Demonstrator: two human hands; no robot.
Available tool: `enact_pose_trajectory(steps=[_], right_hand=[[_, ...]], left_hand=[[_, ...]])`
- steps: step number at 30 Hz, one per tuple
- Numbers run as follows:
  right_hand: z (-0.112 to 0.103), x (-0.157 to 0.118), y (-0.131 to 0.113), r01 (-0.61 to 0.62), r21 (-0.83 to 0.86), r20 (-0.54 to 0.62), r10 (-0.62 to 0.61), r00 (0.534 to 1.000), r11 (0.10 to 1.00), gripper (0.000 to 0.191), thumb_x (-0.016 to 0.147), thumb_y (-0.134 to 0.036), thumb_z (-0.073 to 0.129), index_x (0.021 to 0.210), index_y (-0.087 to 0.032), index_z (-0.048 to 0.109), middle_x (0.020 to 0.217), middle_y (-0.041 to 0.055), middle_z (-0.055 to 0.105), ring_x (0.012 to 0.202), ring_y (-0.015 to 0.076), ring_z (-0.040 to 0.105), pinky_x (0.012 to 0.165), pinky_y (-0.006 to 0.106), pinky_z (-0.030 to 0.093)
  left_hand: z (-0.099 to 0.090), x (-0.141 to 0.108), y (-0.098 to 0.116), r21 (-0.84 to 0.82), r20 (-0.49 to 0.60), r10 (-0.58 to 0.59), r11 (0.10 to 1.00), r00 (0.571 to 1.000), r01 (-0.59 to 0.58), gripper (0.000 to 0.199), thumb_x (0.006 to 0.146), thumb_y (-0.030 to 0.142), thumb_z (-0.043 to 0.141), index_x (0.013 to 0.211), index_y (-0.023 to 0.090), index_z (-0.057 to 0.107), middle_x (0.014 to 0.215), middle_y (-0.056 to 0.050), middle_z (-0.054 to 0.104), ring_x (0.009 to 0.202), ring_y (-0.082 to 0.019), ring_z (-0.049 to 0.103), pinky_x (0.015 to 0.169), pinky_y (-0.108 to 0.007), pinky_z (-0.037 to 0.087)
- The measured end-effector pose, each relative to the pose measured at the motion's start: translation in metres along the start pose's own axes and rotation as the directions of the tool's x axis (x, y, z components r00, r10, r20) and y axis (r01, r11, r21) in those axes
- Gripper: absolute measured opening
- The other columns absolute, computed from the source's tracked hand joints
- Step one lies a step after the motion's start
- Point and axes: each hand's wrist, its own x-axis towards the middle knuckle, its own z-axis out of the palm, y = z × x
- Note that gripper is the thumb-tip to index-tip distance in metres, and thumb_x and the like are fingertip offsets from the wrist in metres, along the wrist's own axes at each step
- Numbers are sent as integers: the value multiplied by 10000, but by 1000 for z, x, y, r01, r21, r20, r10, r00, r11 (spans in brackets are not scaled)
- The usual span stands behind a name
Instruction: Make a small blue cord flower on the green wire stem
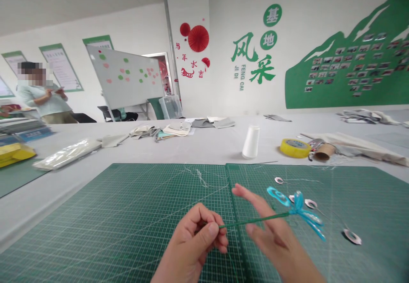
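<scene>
My left hand [197, 237] is closed in a pinch on the end of a thin green wrapped stem [241, 223]. The stem runs to the right and ends in a blue flower [298, 206] with shiny looped petals. Its line crosses in front of my right hand [275, 239], whose fingers are stretched out and apart; whether they touch the stem is unclear. A fine green thread [232, 262] trails down below my left hand. Under both hands lies a green gridded cutting mat [121, 219]. Small pale pink rings on thin wires, such as one ring [352, 236], lie near the flower.
White thread scraps [200, 178] lie on the mat. Behind it stand a white thread cone [251, 141], a yellow tape roll [294, 147] and a brown cardboard tube [324, 151]. Fabric pieces [175, 128] are spread along the table. A person [43, 93] stands at the far left.
</scene>
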Motion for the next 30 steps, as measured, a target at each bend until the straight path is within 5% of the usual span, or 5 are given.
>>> enact_pose_trajectory(steps=[8, 14, 20, 23, 30], right_hand=[[0, 5, -13, -21, 89, -146, 34, 989, 996, 315, 914, -248, 437, 1126, -243, 670, 1233, 78, 669, 1159, 248, 602, 974, 508, 473], [-46, 21, 17, -262, 122, -523, 287, 802, 957, 342, 841, -356, 589, 1140, -198, 640, 1058, 96, 732, 1050, 296, 639, 966, 537, 435], [23, 3, -11, 14, 476, -168, 75, 983, 879, 379, 944, -417, 415, 1211, -228, 606, 1066, 96, 722, 924, 226, 700, 776, 375, 577], [48, -4, -28, -77, 460, -65, 120, 991, 885, 313, 969, -376, 387, 1168, -244, 590, 712, 5, 696, 571, 153, 662, 544, 261, 559], [43, -5, -32, 79, 105, -54, -73, 996, 991, 212, 961, -271, 427, 869, -231, 614, 709, -23, 656, 622, 125, 650, 584, 209, 520]], left_hand=[[-5, 2, -1, 14, -96, 17, 1000, 995, -16, 203, 784, 241, 746, 724, 150, 575, 799, 5, 612, 666, -86, 537, 628, -208, 429], [0, 0, 3, 32, -122, 35, 999, 992, -31, 240, 767, 271, 756, 709, 157, 552, 791, 10, 596, 660, -88, 524, 636, -220, 433], [3, 1, -11, 51, -57, -1, 999, 998, 4, 297, 746, 338, 759, 690, 158, 530, 737, 8, 584, 633, -99, 528, 595, -225, 417], [-3, 2, -17, 116, -44, -16, 993, 999, 21, 318, 762, 385, 733, 702, 160, 517, 719, 17, 571, 525, -62, 455, 499, -198, 344], [-11, 4, -17, 238, -149, -5, 970, 989, 40, 250, 797, 349, 668, 757, 147, 525, 815, 4, 584, 446, -13, 298, 431, -191, 180]])
